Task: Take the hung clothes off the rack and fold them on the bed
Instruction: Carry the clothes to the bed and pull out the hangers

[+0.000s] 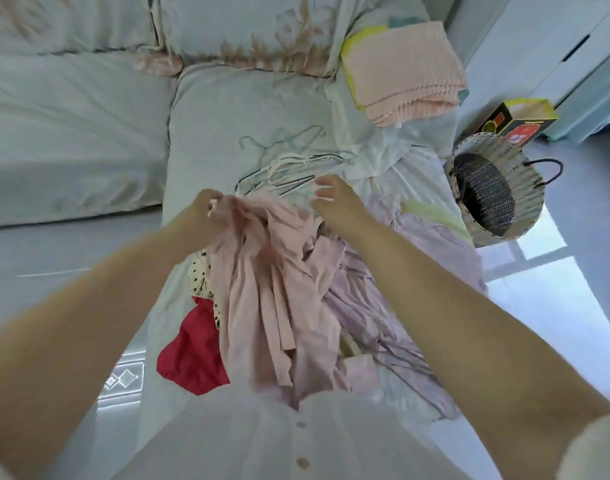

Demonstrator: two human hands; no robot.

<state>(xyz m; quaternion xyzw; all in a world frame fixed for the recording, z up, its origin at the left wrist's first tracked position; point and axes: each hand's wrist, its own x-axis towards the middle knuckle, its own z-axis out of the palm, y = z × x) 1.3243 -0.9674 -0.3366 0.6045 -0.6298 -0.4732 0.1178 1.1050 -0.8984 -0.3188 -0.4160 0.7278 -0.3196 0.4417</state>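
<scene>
Fold step starting: left hand (206, 206) grips crumpled pale pink cotton garment (262, 271) at frame centre on grey-green bed (206, 109), right hand (334, 202) fingers loosely spread, empty; next, probably catch opposite edge, spread flat.

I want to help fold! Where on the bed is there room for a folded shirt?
Bare bedding lies between the hangers and the pillows, left of the folded pink stack. Nearer, the clothes pile covers it. The left hand grips the pink garment there.
</scene>
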